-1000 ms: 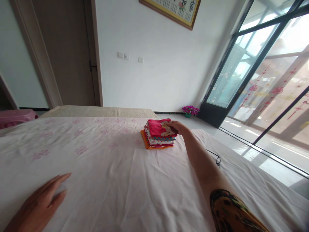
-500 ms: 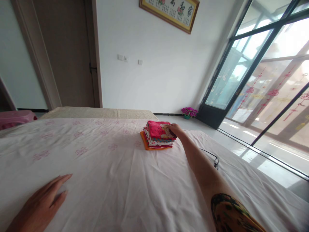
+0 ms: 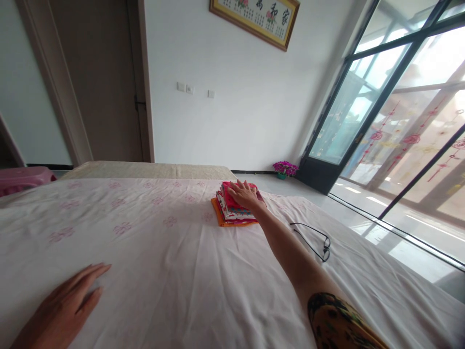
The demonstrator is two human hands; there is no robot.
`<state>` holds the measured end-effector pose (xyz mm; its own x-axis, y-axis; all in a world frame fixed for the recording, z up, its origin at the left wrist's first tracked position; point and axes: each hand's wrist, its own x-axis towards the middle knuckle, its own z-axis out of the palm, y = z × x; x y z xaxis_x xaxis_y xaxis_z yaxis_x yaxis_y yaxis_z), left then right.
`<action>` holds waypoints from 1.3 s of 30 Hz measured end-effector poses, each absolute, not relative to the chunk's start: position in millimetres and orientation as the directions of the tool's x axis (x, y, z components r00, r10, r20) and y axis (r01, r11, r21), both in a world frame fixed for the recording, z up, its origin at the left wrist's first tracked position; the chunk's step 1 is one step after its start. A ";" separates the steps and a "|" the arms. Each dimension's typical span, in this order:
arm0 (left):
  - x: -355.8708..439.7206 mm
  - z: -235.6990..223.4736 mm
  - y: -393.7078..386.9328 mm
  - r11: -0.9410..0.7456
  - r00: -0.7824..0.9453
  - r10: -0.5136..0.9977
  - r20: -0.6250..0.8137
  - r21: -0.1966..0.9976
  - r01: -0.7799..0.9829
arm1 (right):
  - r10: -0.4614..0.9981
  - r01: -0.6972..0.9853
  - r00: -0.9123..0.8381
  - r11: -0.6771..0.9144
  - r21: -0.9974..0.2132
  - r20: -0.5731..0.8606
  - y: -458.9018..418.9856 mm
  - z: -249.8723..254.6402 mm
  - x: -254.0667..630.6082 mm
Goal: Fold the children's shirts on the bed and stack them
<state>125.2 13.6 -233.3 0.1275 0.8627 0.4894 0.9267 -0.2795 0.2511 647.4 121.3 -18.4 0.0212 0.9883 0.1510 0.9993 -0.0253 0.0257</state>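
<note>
A stack of folded cloths (image 3: 236,213) sits on the white flower-printed sheet (image 3: 152,271), orange at the bottom, patterned layers in the middle, bright pink on top. My right hand (image 3: 246,195) lies flat on the pink top cloth with its fingers spread, covering much of it. At the lower left, my left hand (image 3: 69,303) rests over the sheet, fingers stretched out and thumb apart, holding nothing. A pair of glasses (image 3: 321,242) lies with its arms unfolded on the sheet, right of my right forearm.
Behind the sheet is a beige-covered surface (image 3: 156,169). A pink plastic stool (image 3: 27,179) stands at the far left. Purple flowers in a green pot (image 3: 284,168) stand on the floor by the wall. Glass doors (image 3: 363,126) fill the right side; a brown door (image 3: 98,82) is at the left.
My right hand has moved left from the right edge of the pink cloth onto its top, fingers now spread flat. More of the glasses shows. My left hand has barely moved.
</note>
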 end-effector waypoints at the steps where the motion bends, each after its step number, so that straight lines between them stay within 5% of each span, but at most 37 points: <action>1: 122.9 -236.5 14.6 -0.314 0.152 0.858 0.490 0.268 0.911 | 0.994 0.999 -0.003 -0.002 0.043 0.111 121.9 -21.2 644.8; 5: 118.0 -241.5 15.4 -0.355 0.171 0.856 0.487 0.313 0.881 | 0.998 0.999 0.015 -0.018 0.048 0.059 125.7 -32.1 641.9; 12: 128.8 -224.3 6.9 -0.365 0.201 0.857 0.475 0.283 0.887 | 0.980 1.000 0.003 -0.008 0.024 0.197 123.8 -45.4 642.5; 18: 133.3 -216.1 6.3 -0.371 0.229 0.853 0.469 0.237 0.898 | 0.981 0.969 -0.086 0.123 -0.213 0.174 124.6 -26.7 668.2; 24: 137.3 -209.6 4.0 -0.375 0.230 0.853 0.468 0.244 0.894 | 0.937 0.896 0.092 0.069 -0.438 0.337 115.9 -12.3 709.4; 32: 139.0 -207.0 3.5 -0.383 0.216 0.851 0.478 0.285 0.879 | 0.949 0.935 0.106 0.007 -0.354 0.297 100.7 -25.9 726.6; 39: 140.6 -209.2 3.0 -0.374 0.197 0.853 0.484 0.302 0.877 | 0.998 0.998 -0.023 0.019 0.062 0.064 89.0 -43.7 717.7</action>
